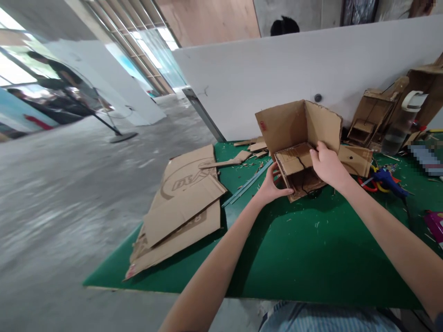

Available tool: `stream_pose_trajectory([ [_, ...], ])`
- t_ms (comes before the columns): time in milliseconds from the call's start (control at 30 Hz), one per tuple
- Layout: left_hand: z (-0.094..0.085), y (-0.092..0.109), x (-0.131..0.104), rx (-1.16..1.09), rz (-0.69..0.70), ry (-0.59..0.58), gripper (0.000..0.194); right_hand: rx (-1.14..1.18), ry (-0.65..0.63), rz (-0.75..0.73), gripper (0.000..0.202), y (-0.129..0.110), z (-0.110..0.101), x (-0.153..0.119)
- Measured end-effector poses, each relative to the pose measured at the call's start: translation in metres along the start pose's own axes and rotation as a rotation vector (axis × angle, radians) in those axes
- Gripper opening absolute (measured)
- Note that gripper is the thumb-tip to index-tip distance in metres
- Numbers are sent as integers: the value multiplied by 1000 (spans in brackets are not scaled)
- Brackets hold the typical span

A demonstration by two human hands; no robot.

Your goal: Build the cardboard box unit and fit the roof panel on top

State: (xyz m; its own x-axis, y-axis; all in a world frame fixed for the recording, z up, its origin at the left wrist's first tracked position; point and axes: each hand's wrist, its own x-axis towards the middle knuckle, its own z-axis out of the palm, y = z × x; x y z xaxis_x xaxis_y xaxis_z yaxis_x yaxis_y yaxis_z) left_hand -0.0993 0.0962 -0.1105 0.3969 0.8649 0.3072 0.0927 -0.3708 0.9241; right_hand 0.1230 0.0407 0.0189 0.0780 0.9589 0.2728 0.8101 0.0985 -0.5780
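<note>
Right of centre, our left fingers [285, 191] hold the box [293, 157]; our right fingers [314, 157] touch its panel [324, 121], grip unclear; we should press gently.

A grey floor [152, 161] is lit by bright windows [7, 20] at far left, near which a part-whitened pillar [93, 69] is seen. The green table [294, 258] is backed by a white partition [242, 83], topped by wooden panelling [211, 20] behind.

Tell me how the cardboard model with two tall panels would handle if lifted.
The cardboard model is probably light for its size, being thin-walled and hollow. Its tall panels may flex at their free top edges, but are likely stiffer where they meet. The dark cord, trailing over the front, might snag.
</note>
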Motion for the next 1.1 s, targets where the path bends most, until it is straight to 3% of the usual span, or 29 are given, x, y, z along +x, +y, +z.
stream_pose_trajectory([
  [233, 3, 0, 0, 65, 22, 23, 121, -284, 85, 110, 33, -12, 9, 5],
  [767, 22, 7, -4, 182, 46, 103, 119, -267, 119, 185, 28, -4, 8, 23],
  [1100, 27, 8, -4, 188, 36, 145, 120, -378, 122, 185, 31, -10, 11, 27],
])
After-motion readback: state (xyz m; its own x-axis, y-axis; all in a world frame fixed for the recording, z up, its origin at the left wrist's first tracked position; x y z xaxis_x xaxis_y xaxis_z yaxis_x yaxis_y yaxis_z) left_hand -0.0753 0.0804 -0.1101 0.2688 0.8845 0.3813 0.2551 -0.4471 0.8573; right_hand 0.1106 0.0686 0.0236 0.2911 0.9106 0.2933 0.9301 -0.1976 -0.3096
